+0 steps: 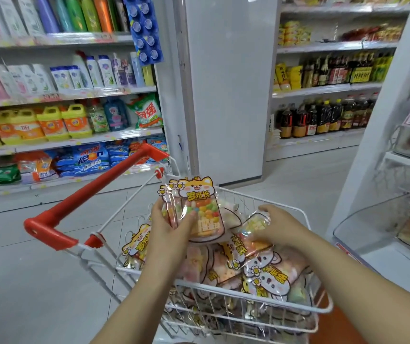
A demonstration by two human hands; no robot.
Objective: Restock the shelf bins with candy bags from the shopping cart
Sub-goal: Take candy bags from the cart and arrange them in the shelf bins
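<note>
- My left hand is closed round a small fan of held bags. The thumb lies across the front and the fingers are behind. The bags stand upright, just above the cart's load.
- My right hand lies on the top bag, with its fingers curled over the far edge. I cannot see the thumb, but I judge the grip to be formed. The bag rests on the ones under it and is not yet lifted.
- The step in hand is gathering a handful. To do it well, I would pinch the top bag by its firm sealed edge rather than the slippery film. I would lift it straight up so the bags below do not drag along. Then I would slide it flat against the held bags, so one hand can carry the stack.
- The pile of candy bags sits at about six o'clock from both hands. It is heaped inside the shopping cart, close under the wrists.
- The shelf bin, of clear plastic, is at three o'clock from my right hand and well apart from it. Something like more bags shows at its far end, but it is blurred.
- The red handle runs off at ten o'clock from my left hand.
</note>
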